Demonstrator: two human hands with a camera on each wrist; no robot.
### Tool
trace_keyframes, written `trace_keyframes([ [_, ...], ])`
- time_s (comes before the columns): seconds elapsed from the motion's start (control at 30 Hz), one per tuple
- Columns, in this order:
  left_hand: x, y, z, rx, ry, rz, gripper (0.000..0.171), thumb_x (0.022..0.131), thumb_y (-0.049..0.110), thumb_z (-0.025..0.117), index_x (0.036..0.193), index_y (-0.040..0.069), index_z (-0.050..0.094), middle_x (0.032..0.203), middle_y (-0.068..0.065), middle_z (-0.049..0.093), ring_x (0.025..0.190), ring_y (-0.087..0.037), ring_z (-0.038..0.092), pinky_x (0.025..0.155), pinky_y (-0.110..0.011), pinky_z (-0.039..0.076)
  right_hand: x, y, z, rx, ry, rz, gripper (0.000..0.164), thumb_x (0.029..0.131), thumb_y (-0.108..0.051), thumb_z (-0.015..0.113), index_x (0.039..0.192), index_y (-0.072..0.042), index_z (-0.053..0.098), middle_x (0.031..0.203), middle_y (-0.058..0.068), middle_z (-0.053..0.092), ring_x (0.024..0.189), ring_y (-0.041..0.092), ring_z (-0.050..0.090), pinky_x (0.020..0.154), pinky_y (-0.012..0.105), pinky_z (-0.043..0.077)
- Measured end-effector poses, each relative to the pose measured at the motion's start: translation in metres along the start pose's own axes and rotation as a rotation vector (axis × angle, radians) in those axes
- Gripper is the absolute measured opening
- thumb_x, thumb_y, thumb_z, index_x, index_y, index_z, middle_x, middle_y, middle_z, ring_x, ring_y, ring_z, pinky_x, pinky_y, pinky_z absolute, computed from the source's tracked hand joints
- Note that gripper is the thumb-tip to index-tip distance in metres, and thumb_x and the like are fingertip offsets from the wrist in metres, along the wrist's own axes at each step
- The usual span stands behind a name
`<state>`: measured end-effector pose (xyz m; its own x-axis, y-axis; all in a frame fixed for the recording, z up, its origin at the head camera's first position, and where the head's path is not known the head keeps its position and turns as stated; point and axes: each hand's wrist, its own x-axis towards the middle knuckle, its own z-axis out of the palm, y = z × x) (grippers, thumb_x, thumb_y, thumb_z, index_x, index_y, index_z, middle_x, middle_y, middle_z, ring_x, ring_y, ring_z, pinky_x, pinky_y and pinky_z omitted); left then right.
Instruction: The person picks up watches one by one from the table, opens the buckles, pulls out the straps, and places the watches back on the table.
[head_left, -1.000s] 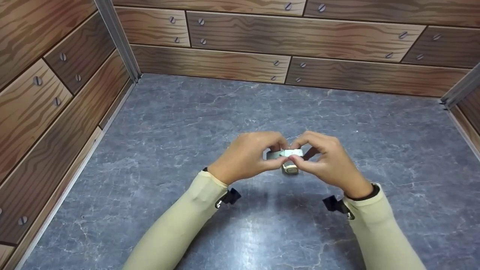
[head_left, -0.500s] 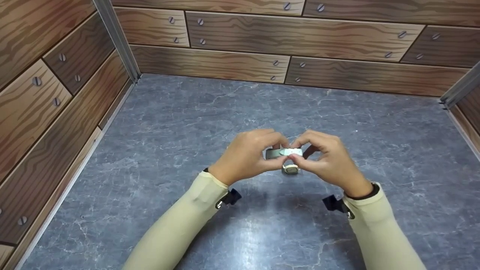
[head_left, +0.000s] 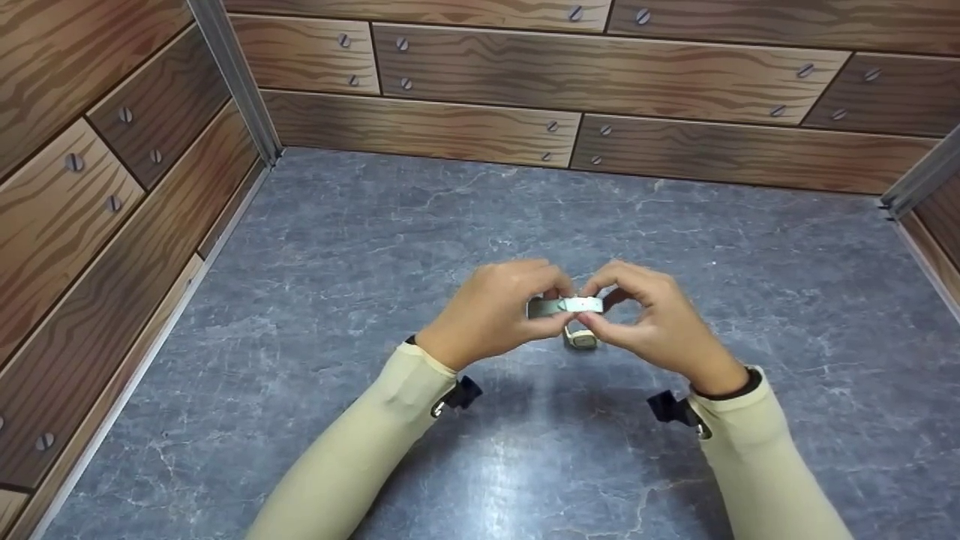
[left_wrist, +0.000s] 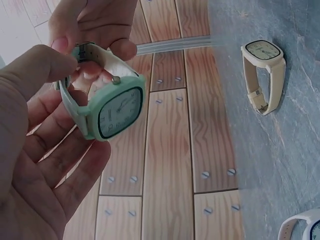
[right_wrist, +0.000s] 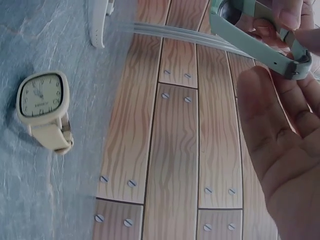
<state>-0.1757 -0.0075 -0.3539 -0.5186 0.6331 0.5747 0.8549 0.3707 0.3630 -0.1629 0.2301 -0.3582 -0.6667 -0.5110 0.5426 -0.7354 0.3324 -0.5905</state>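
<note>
Plank-patterned walls back the grey surface. Near centre frame, I judge the green watch could drop if its strap springs loose; it sits between the left hand and right hand, both pinching that strap. A cream watch shows just below.
</note>
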Motion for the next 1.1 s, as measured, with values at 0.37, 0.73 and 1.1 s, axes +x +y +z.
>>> trace_keyframes([
  [0.37,0.0011,0.0029,0.0010,0.066,0.008,0.027,0.011,0.094,0.017,0.074,0.102,0.011,0.075,0.092,0.001,0.070,0.078,-0.010,0.059,0.069,-0.022,0.050,0.0029,-0.0058,0.0008,-0.133,0.020,-0.108,0.019,0.085,0.002,0.076,0.095,-0.013,0.069,0.093,-0.003,0.067,0.089,0.012,0.061,0.081,0.020,0.052],
  [0.73,0.0008,0.0015,-0.0009,0.068,0.011,0.015,0.013,0.095,0.022,0.074,0.103,0.012,0.075,0.093,0.002,0.071,0.082,-0.010,0.062,0.073,-0.023,0.051,0.0041,-0.0052,0.0015,-0.144,0.058,-0.119,0.015,0.083,0.001,0.074,0.092,-0.011,0.070,0.089,-0.001,0.068,0.084,0.013,0.061,0.077,0.019,0.051],
  [1.1,0.0004,-0.0004,-0.0036,0.050,-0.003,-0.026,0.013,0.093,0.022,0.074,0.103,0.013,0.074,0.091,0.004,0.070,0.083,-0.010,0.060,0.073,-0.024,0.050,0.0007,-0.0040,-0.0041,-0.100,0.035,-0.061,0.019,0.084,0.006,0.075,0.094,-0.009,0.069,0.093,0.002,0.069,0.087,0.012,0.062,0.073,0.021,0.054],
])
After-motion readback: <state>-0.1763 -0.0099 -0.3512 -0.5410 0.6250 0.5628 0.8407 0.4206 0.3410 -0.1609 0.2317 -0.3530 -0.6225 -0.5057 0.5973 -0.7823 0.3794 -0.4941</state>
